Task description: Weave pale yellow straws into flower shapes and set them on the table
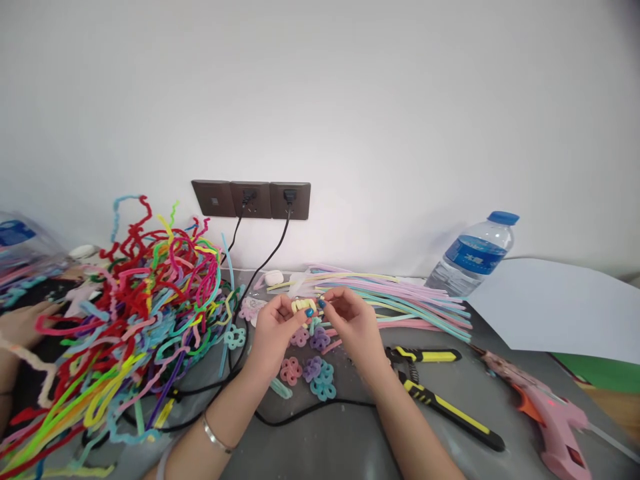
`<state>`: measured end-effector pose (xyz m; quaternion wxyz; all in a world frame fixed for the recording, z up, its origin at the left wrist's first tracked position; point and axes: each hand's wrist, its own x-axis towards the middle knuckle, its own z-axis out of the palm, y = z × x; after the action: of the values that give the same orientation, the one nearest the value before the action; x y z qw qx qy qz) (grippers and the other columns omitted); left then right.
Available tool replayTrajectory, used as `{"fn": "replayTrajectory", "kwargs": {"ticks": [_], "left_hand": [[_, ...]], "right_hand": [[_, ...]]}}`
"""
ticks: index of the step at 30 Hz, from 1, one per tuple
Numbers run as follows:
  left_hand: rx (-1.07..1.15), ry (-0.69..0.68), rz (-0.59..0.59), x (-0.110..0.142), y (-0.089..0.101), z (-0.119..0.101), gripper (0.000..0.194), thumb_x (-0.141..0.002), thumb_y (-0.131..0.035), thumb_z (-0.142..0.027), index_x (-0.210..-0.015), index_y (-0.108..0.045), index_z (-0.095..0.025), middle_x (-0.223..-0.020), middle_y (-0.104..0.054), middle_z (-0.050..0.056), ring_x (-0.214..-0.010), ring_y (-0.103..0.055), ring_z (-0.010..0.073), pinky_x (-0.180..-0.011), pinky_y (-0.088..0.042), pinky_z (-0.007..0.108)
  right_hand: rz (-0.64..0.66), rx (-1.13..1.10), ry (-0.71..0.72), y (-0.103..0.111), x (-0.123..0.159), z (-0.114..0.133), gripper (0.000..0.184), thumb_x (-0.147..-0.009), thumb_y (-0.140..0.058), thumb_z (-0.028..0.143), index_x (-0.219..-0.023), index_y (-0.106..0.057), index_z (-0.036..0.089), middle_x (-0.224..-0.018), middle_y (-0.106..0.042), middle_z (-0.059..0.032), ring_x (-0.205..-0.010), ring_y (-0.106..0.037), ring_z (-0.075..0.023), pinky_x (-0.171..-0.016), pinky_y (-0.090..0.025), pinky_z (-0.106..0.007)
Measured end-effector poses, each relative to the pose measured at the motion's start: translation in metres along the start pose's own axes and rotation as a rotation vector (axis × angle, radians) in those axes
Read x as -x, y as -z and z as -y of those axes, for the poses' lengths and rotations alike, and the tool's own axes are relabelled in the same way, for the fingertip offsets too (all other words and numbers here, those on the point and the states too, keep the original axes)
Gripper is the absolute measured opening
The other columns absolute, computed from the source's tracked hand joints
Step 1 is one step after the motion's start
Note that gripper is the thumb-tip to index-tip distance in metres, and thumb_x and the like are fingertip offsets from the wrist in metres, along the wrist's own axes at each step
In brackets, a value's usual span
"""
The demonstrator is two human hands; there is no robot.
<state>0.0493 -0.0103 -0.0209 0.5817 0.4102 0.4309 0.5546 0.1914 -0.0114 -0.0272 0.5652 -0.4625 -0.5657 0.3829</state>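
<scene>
Here, both hands meet above the bench's middle: the left hand (274, 328) and right hand (350, 320) each pinch one end of a yellow pipe-cleaner piece (303, 305), keeping it taut between fingertips, over finished flower loops (309, 369) near the pliers (440, 393).

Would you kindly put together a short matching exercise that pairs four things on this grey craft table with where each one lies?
Things:
1. Clear plastic water bottle with a blue cap
2. Pink hot glue gun
3. Tangled heap of multicoloured pipe cleaners
4. Small pale yellow pipe-cleaner piece

Places:
A. Pinched between the left hand and the right hand
B. Far left of the table
C. Lying on its side by the wall, right
D. Near right corner

Pairs: 1-C, 2-D, 3-B, 4-A
</scene>
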Motion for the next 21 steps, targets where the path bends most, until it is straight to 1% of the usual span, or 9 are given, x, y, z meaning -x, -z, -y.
{"fn": "replayTrajectory", "kwargs": {"ticks": [2, 3, 6, 8, 10, 13, 16, 21], "left_hand": [[0.062, 0.023, -0.019, 0.000, -0.001, 0.002, 0.038, -0.057, -0.082, -0.029, -0.058, -0.045, -0.019, -0.053, -0.047, -0.007, -0.053, -0.047, 0.0089, -0.053, -0.035, 0.019], [0.077, 0.026, -0.022, -0.001, -0.002, 0.003, 0.038, -0.057, -0.082, -0.029, -0.058, -0.045, -0.019, -0.053, -0.048, -0.007, -0.053, -0.047, 0.0088, -0.052, -0.034, 0.019], [0.039, -0.010, -0.046, -0.001, 0.000, 0.005, 0.036, -0.059, -0.080, -0.026, -0.058, -0.045, -0.019, -0.051, -0.045, -0.008, -0.050, -0.043, 0.0077, -0.050, -0.032, 0.019], [-0.020, -0.051, -0.053, -0.002, 0.002, 0.006, 0.035, -0.061, -0.079, -0.024, -0.057, -0.044, -0.019, -0.051, -0.042, -0.008, -0.050, -0.040, 0.0070, -0.050, -0.031, 0.018], [-0.067, -0.078, -0.041, -0.003, 0.004, 0.006, 0.033, -0.062, -0.077, -0.023, -0.058, -0.045, -0.019, -0.050, -0.043, -0.008, -0.049, -0.039, 0.0070, -0.049, -0.030, 0.019], [-0.109, -0.088, -0.003, -0.004, 0.005, 0.006, 0.030, -0.062, -0.076, -0.022, -0.059, -0.047, -0.018, -0.051, -0.047, -0.007, -0.050, -0.042, 0.0078, -0.049, -0.030, 0.019], [-0.153, -0.091, 0.025, -0.004, 0.006, 0.005, 0.027, -0.062, -0.075, -0.021, -0.058, -0.048, -0.018, -0.050, -0.051, -0.007, -0.049, -0.045, 0.0083, -0.049, -0.031, 0.019], [-0.198, -0.052, 0.080, -0.005, 0.006, 0.004, 0.028, -0.063, -0.073, -0.024, -0.059, -0.046, -0.018, -0.050, -0.053, -0.006, -0.048, -0.045, 0.0079, -0.048, -0.033, 0.018]], "right_hand": [[-0.026, 0.117, 0.087, -0.002, 0.002, 0.001, 0.006, -0.084, -0.057, 0.026, -0.082, -0.059, 0.021, -0.070, -0.060, -0.0012, -0.060, -0.055, -0.0145, -0.056, -0.046, -0.026], [-0.028, 0.174, 0.130, -0.003, 0.003, 0.002, 0.005, -0.084, -0.055, 0.022, -0.082, -0.059, 0.021, -0.071, -0.061, -0.0015, -0.061, -0.056, -0.0148, -0.058, -0.047, -0.026], [-0.013, 0.294, 0.239, -0.002, 0.004, 0.006, 0.011, -0.085, -0.053, 0.015, -0.080, -0.060, 0.022, -0.075, -0.061, -0.0022, -0.064, -0.057, -0.0151, -0.061, -0.049, -0.027], [0.020, 0.337, 0.279, 0.000, 0.004, 0.008, 0.013, -0.086, -0.052, 0.013, -0.081, -0.061, 0.022, -0.077, -0.061, -0.0027, -0.066, -0.058, -0.0154, -0.062, -0.049, -0.027], [0.056, 0.386, 0.296, 0.003, 0.004, 0.009, 0.015, -0.087, -0.051, 0.013, -0.081, -0.062, 0.022, -0.078, -0.060, -0.0031, -0.066, -0.057, -0.0159, -0.061, -0.048, -0.027], [0.085, 0.470, 0.324, 0.006, 0.003, 0.011, 0.016, -0.087, -0.053, 0.012, -0.079, -0.062, 0.022, -0.075, -0.061, -0.0028, -0.066, -0.057, -0.0163, -0.060, -0.044, -0.027], [0.116, 0.503, 0.338, 0.007, 0.003, 0.011, 0.016, -0.086, -0.054, 0.011, -0.078, -0.062, 0.022, -0.077, -0.062, -0.0029, -0.067, -0.058, -0.0165, -0.061, -0.041, -0.027], [0.135, 0.543, 0.258, 0.007, 0.002, 0.013, 0.014, -0.086, -0.054, 0.013, -0.076, -0.060, 0.021, -0.080, -0.061, -0.0025, -0.067, -0.058, -0.0160, -0.062, -0.041, -0.027]]}}
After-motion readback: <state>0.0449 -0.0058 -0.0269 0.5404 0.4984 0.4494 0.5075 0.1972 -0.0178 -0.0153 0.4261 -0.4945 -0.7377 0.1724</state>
